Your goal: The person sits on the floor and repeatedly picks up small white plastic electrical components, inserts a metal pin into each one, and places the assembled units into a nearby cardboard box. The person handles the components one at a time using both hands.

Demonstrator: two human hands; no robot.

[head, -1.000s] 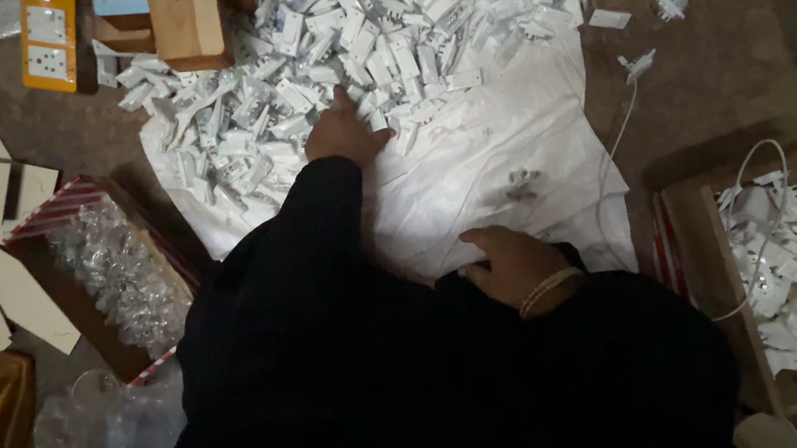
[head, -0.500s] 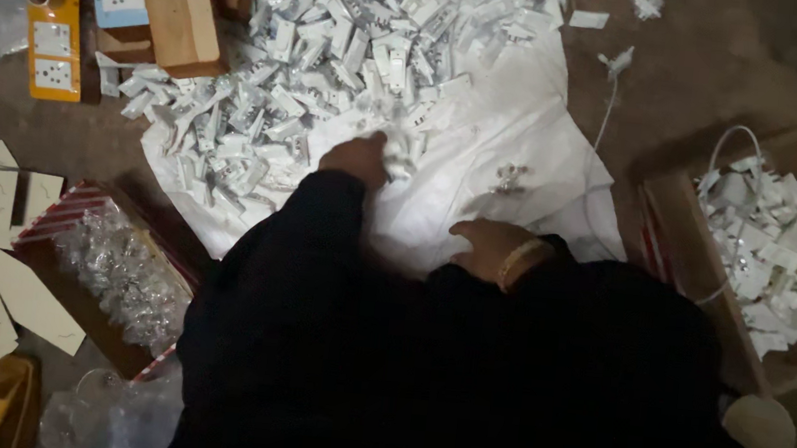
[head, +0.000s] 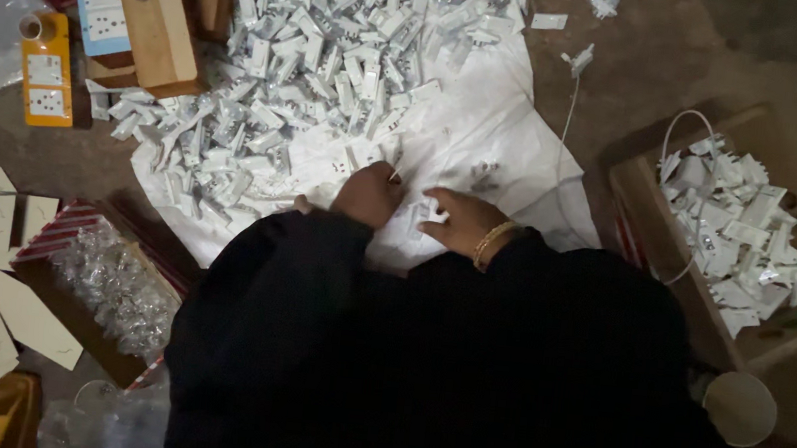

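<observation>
White cloth (head: 514,138) covers the floor before us, heaped at its far side with a pile of white plastic socket parts (head: 307,59). On its near edge our left hand (head: 369,195) and right hand (head: 462,222) sit close together, each curled around a small white plastic part (head: 431,213) that lies between them; we cannot tell how tightly the fingers close. To the right, a cardboard box (head: 656,229) holds more white parts. To the left, another box (head: 69,304) holds small clear plastic bags (head: 115,284).
</observation>
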